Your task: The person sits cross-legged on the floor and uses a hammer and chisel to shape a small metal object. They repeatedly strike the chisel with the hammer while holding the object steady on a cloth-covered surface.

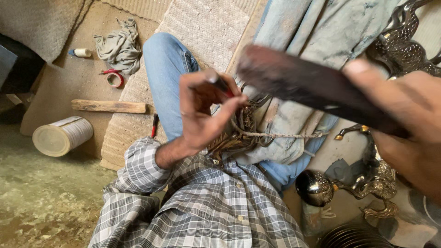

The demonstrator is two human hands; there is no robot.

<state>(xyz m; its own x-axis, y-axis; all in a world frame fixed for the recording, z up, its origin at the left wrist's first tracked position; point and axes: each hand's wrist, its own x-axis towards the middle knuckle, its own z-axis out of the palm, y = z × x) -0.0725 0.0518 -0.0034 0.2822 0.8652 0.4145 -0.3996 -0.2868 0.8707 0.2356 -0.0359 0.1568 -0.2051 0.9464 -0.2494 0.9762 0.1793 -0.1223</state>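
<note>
Fingers (367,73) of right hand (409,128) around dark flat bar (303,85)

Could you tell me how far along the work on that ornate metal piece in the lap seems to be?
Done: the metal piece lies on the cloth-covered lap, bound with cord. In hand: the left hand pinches a small tool above it, and the right hand holds a dark flat bar, blurred. How much remains cannot be told; other metal ornaments lie nearby.

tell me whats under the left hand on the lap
Under the left hand lies an ornate brass piece tied with a cord, resting on a dusty blue cloth. The hand covers its upper part, so its full shape cannot be seen.
</note>
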